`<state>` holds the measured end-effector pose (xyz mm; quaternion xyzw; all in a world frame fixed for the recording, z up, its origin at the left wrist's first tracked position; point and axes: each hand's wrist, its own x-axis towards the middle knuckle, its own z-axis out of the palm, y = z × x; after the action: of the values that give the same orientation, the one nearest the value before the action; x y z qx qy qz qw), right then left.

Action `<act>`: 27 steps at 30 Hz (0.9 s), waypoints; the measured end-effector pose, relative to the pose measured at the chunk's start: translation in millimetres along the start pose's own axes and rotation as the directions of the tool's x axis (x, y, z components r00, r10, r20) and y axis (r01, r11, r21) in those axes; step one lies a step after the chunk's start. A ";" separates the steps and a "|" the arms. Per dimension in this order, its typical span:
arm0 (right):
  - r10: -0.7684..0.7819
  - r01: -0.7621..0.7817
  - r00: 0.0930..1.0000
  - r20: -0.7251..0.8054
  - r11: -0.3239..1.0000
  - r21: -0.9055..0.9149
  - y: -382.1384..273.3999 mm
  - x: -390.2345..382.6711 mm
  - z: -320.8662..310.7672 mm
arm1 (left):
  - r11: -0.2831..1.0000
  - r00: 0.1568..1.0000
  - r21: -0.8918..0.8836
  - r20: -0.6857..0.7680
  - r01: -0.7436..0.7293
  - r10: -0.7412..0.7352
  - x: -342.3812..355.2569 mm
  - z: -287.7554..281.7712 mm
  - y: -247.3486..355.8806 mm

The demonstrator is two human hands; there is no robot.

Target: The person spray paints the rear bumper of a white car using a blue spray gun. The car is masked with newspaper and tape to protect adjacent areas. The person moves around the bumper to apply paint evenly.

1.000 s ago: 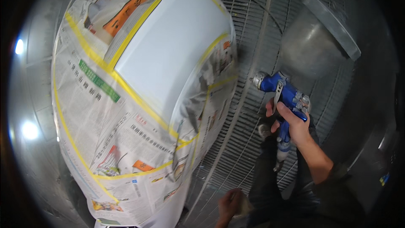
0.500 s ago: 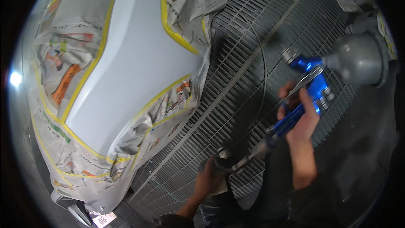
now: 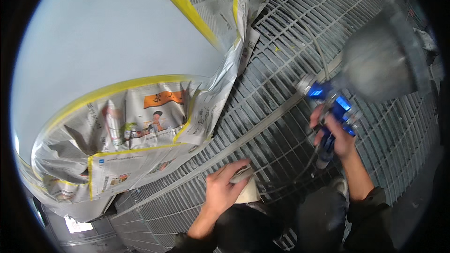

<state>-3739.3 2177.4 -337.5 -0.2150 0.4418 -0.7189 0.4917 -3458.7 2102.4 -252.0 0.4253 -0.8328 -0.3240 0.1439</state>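
My right hand [image 3: 338, 133] is wrapped around the handle of a blue spray gun [image 3: 342, 105]. Fingers curl at its trigger side. A large grey cup [image 3: 382, 58], blurred by motion, is fixed to the gun and leans to the right. Down the middle, my left hand [image 3: 225, 185] has its thumb and fingers apart in a curve. A pale, cream-coloured thing [image 3: 248, 192] shows beside and between them; whether it is part of a shoe is unclear. At left is a smooth white panel [image 3: 112, 33], edged with yellow tape [image 3: 140, 81] and newspaper [image 3: 140, 117].
Metal floor grating [image 3: 281, 145] spreads below my hands. A thin hose [image 3: 316, 42] crosses it at the upper right. My dark trouser legs [image 3: 323, 211] and one shoe [image 3: 341, 186] are at the bottom. The newspaper's loose edge [image 3: 229, 79] hangs over the grating.
The view has come closer to the panel. The gun's handle has turned more upright in my right hand. My left hand's fingers have spread, and the hose line beside it hangs slacker.
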 end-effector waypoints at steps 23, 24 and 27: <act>-0.222 0.224 0.975 0.027 0.966 -0.128 66.0 42.4 41.6 | 0.997 0.966 0.027 -0.250 0.073 -0.064 -84.0 -29.6 1.0; -0.185 0.193 0.980 0.079 0.976 -0.101 64.3 40.2 40.3 | 0.996 0.967 0.026 -0.242 0.088 -0.079 -83.6 -29.8 1.1; -0.021 0.047 0.963 0.270 0.995 -0.087 64.0 25.0 40.1 | 0.996 0.965 0.008 -0.250 0.086 -0.081 -80.1 -27.3 3.1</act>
<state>-3687.0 2130.0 -374.1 -0.3406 0.4001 -0.6702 0.5242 -3398.7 2156.6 -226.7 0.4987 -0.7924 -0.2656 0.2297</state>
